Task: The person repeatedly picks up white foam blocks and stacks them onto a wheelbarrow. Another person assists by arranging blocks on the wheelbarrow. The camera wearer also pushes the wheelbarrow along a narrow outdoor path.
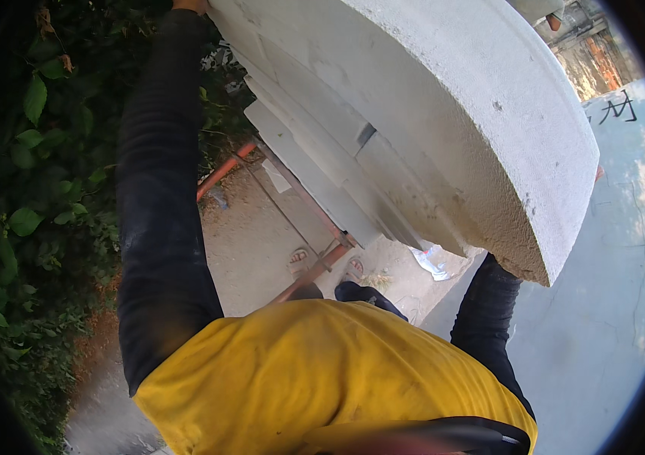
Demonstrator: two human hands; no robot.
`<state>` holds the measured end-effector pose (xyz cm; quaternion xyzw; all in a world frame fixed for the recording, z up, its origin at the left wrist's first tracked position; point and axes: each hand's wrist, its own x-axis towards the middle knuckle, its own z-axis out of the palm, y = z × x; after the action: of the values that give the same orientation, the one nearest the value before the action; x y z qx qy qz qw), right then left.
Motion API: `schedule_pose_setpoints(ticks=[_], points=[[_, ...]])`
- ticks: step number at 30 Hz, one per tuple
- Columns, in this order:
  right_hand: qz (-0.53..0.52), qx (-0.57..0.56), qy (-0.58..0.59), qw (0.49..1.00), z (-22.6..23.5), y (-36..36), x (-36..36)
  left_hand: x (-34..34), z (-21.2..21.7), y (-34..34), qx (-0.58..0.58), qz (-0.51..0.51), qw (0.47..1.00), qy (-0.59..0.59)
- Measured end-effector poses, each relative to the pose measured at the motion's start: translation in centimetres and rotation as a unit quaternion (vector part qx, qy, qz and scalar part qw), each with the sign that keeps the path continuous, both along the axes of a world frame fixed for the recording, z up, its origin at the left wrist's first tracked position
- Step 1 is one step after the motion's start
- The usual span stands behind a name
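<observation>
Clearly, the biggest thing is the pale curved block, slanting across the upper middle, between the person's arms and above the ground. It looks like concrete or coated foam; either way it should be stiff, awkward for its bulk and probably heavy, with a gritty face that gives some friction. Its thin corners, chipped at the lower tip, seem likely to crumble, so the thicker edges near both ends look better to hold. Stepped pale layers run along its underside; whether they are part of it is hard to tell.

The left hand touches its upper left end, cut off by the rim of the view, so I cannot tell how firmly it closes. The right hand shows only a sliver of fingers at the far edge; the rest is hidden behind, its grip unclear.

Around are a light blue wall on the right, dark green leaves on the left, dusty ground, an orange metal frame and, smallest, sandals.
</observation>
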<state>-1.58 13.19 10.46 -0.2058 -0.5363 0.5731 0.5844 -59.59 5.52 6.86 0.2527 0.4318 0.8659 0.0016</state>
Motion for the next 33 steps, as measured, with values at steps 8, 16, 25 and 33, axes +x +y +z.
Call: schedule_pose_setpoints(ticks=[8, 16, 25, 33], points=[[-0.002, 0.000, -0.010, 1.000, 0.0, 0.5, -0.1, -0.6, 0.6, -0.4, -0.023, 0.023, 0.999, 0.017], [0.004, 0.003, -0.030, 1.000, 0.3, 0.1, 0.2, -1.7, 1.8, -0.8, -0.075, 0.045, 0.996, 0.028], [0.030, 0.016, -0.052, 0.998, 1.1, 0.9, 1.0, 7.2, -3.2, -5.4, -0.231, 0.203, 0.945, 0.114], [-0.217, 0.016, -0.061, 0.974, -3.7, 1.4, 8.6, 39.3, -36.7, -36.2, -0.242, 0.043, 0.929, -0.276]])
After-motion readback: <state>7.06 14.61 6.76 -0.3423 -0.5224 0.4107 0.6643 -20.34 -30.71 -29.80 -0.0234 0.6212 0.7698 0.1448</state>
